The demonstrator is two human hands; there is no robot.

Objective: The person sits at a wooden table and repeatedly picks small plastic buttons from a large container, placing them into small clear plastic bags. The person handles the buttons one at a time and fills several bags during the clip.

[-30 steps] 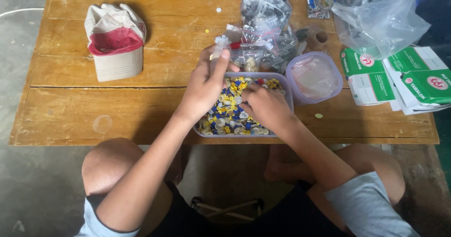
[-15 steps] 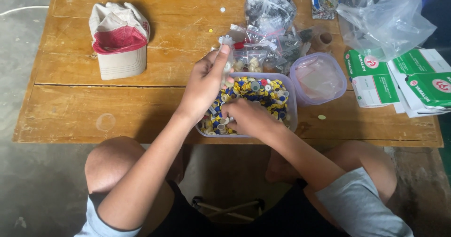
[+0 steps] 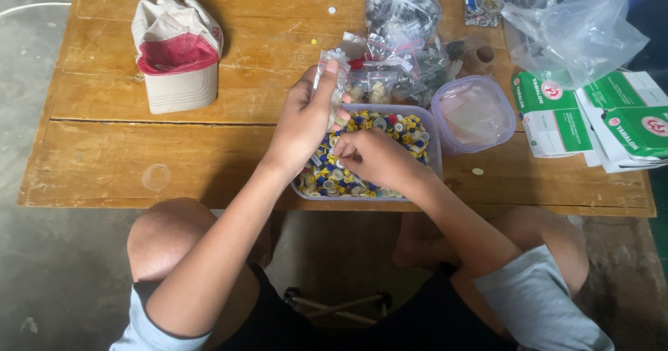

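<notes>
Your left hand [image 3: 303, 125] up over tub, fingers pinching small clear bag [image 3: 332, 80]. Your right hand [image 3: 372, 157] down in clear plastic tub [image 3: 435, 163] of little colourful caps [image 3: 400, 132], fingers pressed together on caps. Tub sits at near edge of wooden tabletop [image 3: 139, 156]. Round lid [image 3: 473, 113] just beside tub. Cap [image 3: 177, 62] well apart, far left.

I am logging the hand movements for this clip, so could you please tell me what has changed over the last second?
The right hand slid left across the tub of coloured pieces and now pinches among them near its left side. The left hand rose slightly, keeping hold of the small clear bag above the tub. The cap, the round lid, the bag pile and the green boxes stayed put.
</notes>
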